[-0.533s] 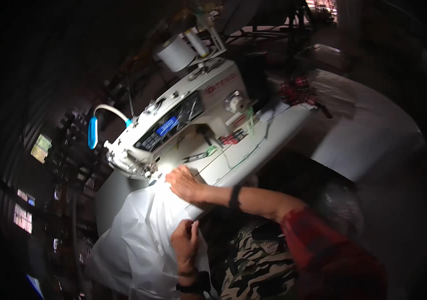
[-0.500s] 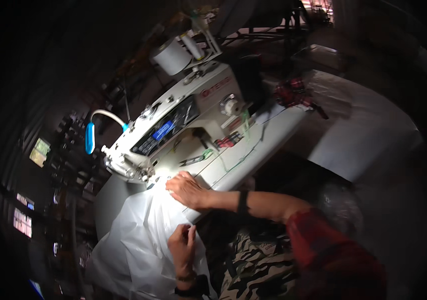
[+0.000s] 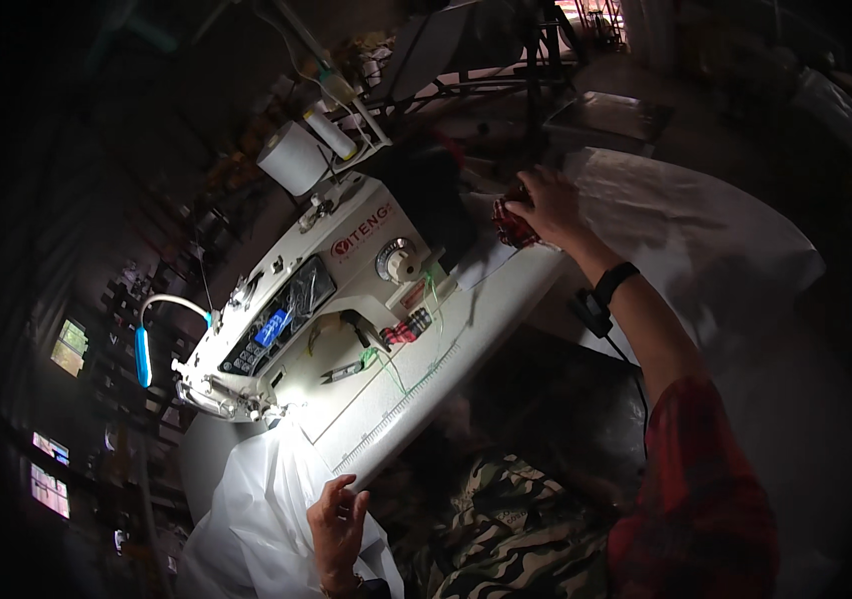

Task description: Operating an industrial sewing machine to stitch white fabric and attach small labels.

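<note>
At the far right end of the sewing table my right hand (image 3: 552, 208) has its fingers closed on a bunched red-and-black plaid cloth (image 3: 516, 224). My left hand (image 3: 337, 524) is at the near edge of the table, beside the white sheet material (image 3: 256, 499); its fingers are loosely bent and apart, with nothing seen between them. The white sheet runs up under the needle end of a white sewing machine (image 3: 291, 290) and hangs over the table's near left side. A bright lamp lights the needle area, washing out detail there.
Thread snips (image 3: 343, 372) with green thread and a small plaid scrap (image 3: 408, 326) lie under the machine's arm. A white thread cone (image 3: 294, 158) stands behind the machine. Further right is a large pale sheet (image 3: 685, 215). A dark cable (image 3: 625, 354) hangs beside my right forearm.
My right hand has left the white sheet by the needle and reached far right to the plaid cloth. My left hand stays low near the sheet. The view has shifted.
</note>
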Tool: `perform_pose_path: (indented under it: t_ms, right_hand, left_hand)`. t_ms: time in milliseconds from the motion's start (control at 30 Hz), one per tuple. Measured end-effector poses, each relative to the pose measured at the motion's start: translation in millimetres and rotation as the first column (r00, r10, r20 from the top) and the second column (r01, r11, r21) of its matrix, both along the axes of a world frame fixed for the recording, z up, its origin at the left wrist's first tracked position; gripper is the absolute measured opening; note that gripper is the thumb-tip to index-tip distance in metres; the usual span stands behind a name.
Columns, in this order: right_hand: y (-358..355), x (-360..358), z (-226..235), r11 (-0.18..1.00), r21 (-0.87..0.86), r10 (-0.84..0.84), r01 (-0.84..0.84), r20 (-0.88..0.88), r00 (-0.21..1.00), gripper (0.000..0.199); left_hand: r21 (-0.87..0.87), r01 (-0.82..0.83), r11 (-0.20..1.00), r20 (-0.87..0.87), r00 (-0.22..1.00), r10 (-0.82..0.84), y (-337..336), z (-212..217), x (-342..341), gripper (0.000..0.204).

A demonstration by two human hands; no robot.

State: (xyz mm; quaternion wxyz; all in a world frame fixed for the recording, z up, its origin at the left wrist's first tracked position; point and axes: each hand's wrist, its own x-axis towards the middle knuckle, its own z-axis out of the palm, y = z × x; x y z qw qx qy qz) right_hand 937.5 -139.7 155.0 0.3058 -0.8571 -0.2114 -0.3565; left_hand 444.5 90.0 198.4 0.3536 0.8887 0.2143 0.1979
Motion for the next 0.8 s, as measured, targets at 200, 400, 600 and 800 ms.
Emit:
perform_pose_path:
  t_ms: [200, 400, 600, 800]
  right_hand:
    - [-4, 15, -13, 0.979, -0.076, 0.170, -0.191, -0.223, 0.960, 0.035]
    - [10, -9, -19, 0.843, 0.057, 0.538, -0.535, -0.135, 0.832, 0.017]
    - [11, 22, 11, 0.941, -0.063, 0.334, -0.332, 0.014, 0.943, 0.034]
    - [18, 36, 5, 0.810, -0.378, 0.361, -0.449, -0.281, 0.889, 0.029]
  left_hand:
    - [0.206, 0.092, 0.974, -0.180, 0.982, -0.055, -11, -3, 50, 0.023]
    - [0.120, 0.125, 0.985, -0.221, 0.971, -0.096, -12, -3, 96, 0.022]
    - [0.091, 0.159, 0.983, -0.227, 0.964, -0.135, -20, 3, 131, 0.024]
    - [0.080, 0.169, 0.982, -0.252, 0.957, -0.144, -16, -8, 142, 0.022]
